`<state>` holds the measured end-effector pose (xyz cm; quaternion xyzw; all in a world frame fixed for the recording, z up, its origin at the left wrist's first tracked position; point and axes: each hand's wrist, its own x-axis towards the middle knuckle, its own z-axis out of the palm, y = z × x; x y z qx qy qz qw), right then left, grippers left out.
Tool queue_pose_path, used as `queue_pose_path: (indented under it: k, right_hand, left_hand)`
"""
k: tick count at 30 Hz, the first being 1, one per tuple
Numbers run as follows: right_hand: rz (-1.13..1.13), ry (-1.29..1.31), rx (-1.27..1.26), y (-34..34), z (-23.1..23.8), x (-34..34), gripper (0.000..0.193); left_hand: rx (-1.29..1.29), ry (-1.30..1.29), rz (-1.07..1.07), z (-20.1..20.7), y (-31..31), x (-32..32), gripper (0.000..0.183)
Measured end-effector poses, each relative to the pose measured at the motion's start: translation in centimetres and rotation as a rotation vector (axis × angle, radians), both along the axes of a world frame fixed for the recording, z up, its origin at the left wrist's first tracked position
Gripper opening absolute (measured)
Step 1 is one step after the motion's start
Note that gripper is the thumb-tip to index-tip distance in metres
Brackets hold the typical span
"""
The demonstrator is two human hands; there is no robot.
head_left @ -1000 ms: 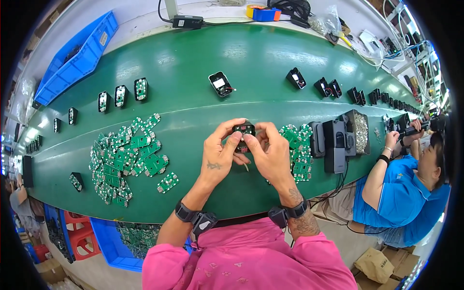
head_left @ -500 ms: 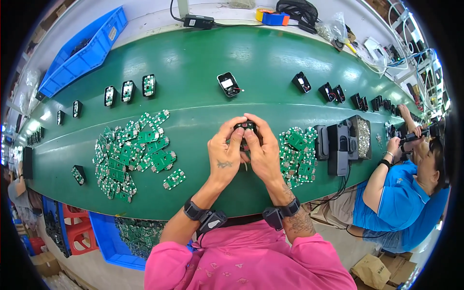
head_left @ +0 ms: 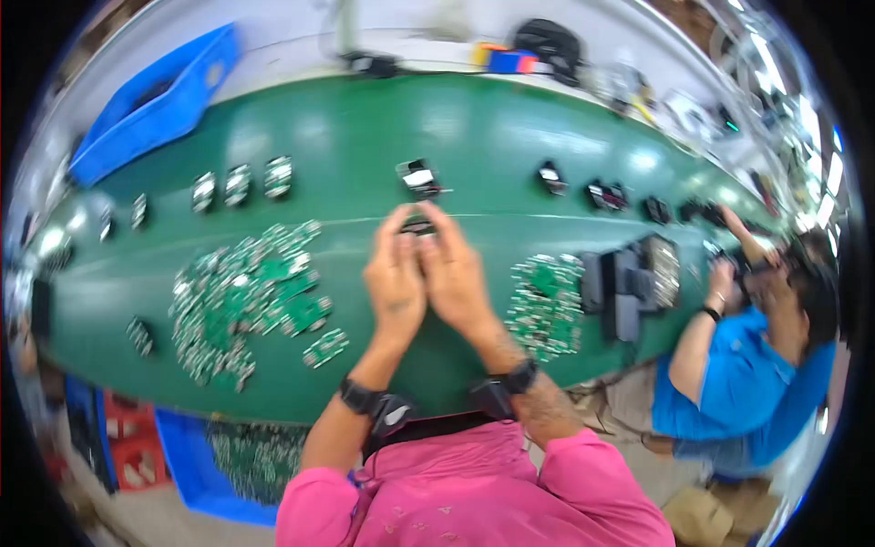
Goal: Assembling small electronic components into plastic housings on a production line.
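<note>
- Since the earlier frame, both hands have gone forward over the table, carrying the small dark housing [head_left: 417, 225] nearly up to the white-patched housing [head_left: 417, 175].
- The left hand [head_left: 393, 284] and right hand [head_left: 457, 279] are pressed close together, thumbs side by side, gripping the small dark housing between their fingertips; blur hides the exact finger contacts.
- Both forearms slant inward from the lower edge, wrists apart, with black wrist straps [head_left: 362, 397] on them.
- Green tabletop [head_left: 365, 128] stretches beyond the white-patched housing to the far edge.
- Left of the hands, a strip of green separates them from the larger board pile [head_left: 223, 305] and a lone circuit board [head_left: 325, 347].
- On the right, the smaller board pile [head_left: 547, 305] lies apart from the hand, with dark boxy devices [head_left: 622, 292] just beyond.
</note>
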<state>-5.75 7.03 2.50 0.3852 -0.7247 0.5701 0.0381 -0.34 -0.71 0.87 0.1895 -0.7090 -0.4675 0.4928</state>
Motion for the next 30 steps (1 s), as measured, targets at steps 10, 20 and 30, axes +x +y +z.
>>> queue_pose_path:
  k: [10, 20, 30]
  right_hand:
    - [0.023, -0.276, -0.047, 1.8, 1.8, 1.7, 0.036]
    - [0.05, -0.39, -0.088, 0.9, -0.2, 2.2, 0.031]
    - [0.196, -0.591, -0.031, 3.0, 1.0, 0.9, 0.064]
  left_hand:
    - [0.021, -0.227, -0.051, 1.0, 0.9, 1.0, 0.038]
    - [-0.206, -0.184, 0.025, 0.0, 0.4, 1.2, 0.03]
    - [0.502, -0.176, -0.152, -0.6, -0.6, 0.3, 0.033]
